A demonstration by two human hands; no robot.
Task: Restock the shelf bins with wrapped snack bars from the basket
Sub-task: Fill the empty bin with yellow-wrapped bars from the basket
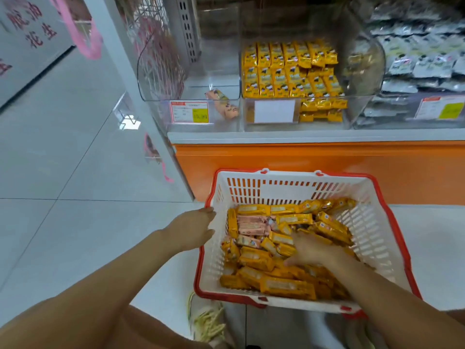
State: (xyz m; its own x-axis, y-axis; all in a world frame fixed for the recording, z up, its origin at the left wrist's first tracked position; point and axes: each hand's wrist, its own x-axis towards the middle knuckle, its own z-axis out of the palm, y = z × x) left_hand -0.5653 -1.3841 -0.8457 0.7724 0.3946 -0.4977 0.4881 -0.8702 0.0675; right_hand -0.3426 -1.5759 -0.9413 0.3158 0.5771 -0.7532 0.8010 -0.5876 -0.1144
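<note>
A white basket with a red rim [392,220] stands on the floor below the shelf. It is full of yellow snack bars [286,285], with several pink bars [251,224] near its left side. My left hand [193,226] grips the basket's left rim. My right hand [310,249] lies palm down on the yellow bars in the middle, thumb spread. On the shelf, the left clear bin [156,79] holds only a pink bar or two [222,104]. The middle bin [362,71] is stacked with yellow bars [289,71].
A third bin [402,122] at the right holds grey packets. An orange shelf base [327,170] runs behind the basket. Price tags sit on the bin fronts. Pale tiled floor spreads to the left. My shoe [206,323] is beside the basket's near corner.
</note>
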